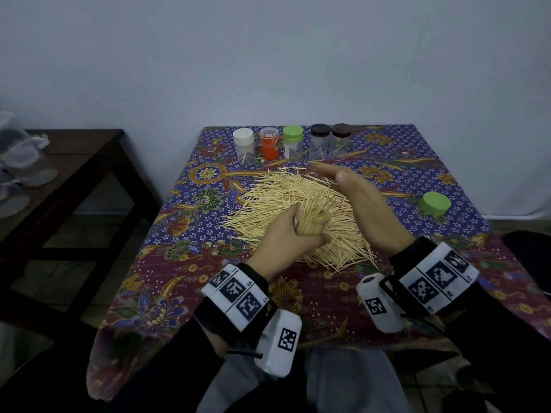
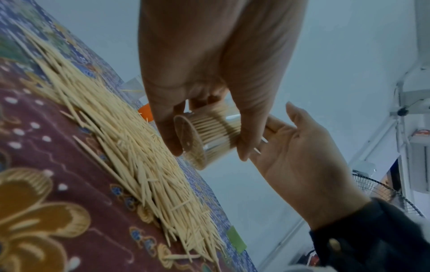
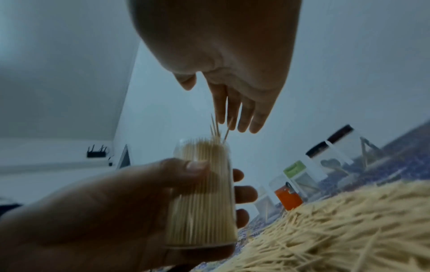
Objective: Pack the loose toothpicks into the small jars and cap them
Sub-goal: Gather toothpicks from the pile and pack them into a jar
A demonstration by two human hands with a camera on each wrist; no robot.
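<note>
Your left hand grips a clear jar packed with upright toothpicks; thumb on one side, fingers curled round the other, as the right wrist view shows. The jar is uncapped and held above the near part of the toothpick pile, and a few picks stand higher than the rest at its mouth. The pile, the landmark here, lies loose on the middle of the desk, which is covered by a patterned cloth.

Behind the pile, at the far edge of the desk, stands a row of five small jars, left to right: a white-capped jar, an orange jar with a clear top, a green-capped jar and two dark-capped jars. Several show only a few picks inside.

Your right hand hangs over the right side of the pile, fingers straight and together, holding nothing; its fingertips hover at the tallest picks in the held jar, and contact cannot be told.

Right of the pile, well apart from it, a loose green cap lies on the cloth.
</note>
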